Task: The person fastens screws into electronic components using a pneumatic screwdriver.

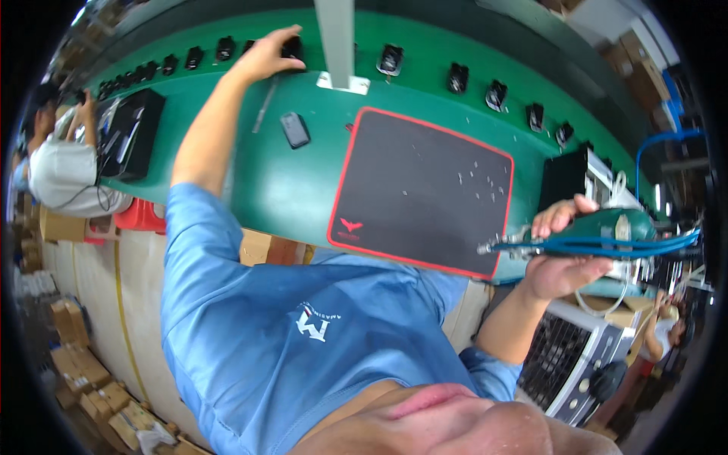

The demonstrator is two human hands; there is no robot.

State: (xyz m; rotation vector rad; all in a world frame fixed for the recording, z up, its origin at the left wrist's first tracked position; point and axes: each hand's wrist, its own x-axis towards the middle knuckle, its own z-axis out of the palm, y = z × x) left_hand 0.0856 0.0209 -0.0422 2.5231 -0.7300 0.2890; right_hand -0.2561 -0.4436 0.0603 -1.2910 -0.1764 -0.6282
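My left hand [271, 57] reaches to the far side of the bench, thumb and fingers on either side of a small black part [291, 48] on the green belt. The hand partly covers that part. At the right, my right hand [557, 250] is closed around a green hand-held tool [614, 226] with blue hoses and a metal tip. The tip points left over the edge of a black mat with a red border [425, 182]. Small whitish scraps lie on the mat. A dark rectangular device [295, 130] lies left of the mat.
Several similar black parts [457, 78] stand in a row along the green belt [425, 49]. A grey post [336, 45] rises between my left hand and the mat. Black boxy equipment [133, 133] stands at the left, near a seated person [68, 167]. Cartons [80, 364] are stacked lower left.
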